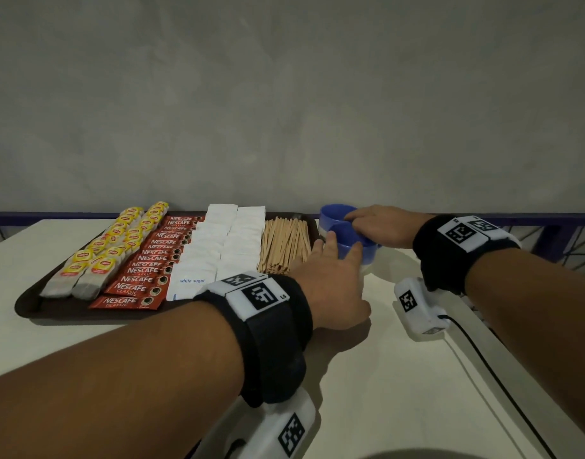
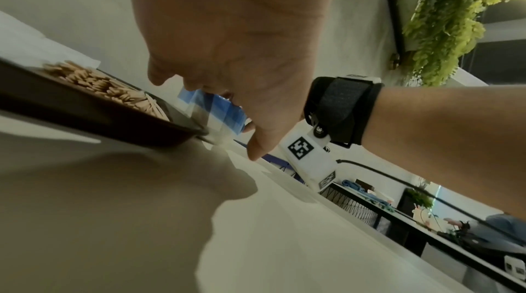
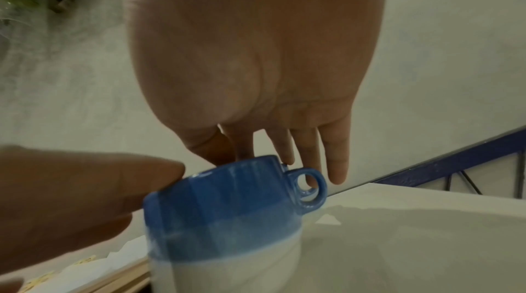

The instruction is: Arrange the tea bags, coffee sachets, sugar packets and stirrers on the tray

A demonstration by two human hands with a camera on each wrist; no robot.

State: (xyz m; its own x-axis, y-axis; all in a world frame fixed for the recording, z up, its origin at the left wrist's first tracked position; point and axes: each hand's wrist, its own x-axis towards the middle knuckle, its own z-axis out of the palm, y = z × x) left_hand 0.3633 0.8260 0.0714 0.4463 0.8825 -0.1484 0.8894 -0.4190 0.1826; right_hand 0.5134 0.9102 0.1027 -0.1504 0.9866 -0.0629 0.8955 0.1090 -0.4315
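Head view shows our left hand point(image 1: 331, 279) and right hand point(image 1: 377, 226) each curled on a blue mug point(image 1: 347, 238) beside the tray point(image 1: 26, 306), where light, flimsy sachets point(image 1: 142, 273) lie, best pinched by their edges.

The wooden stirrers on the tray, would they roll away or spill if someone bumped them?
The wooden stirrers look flat, so they would probably slide rather than roll. They lie loose in a heap, with nothing binding them, so a bump would likely scatter them. The tray has a raised rim, which might catch most of them.
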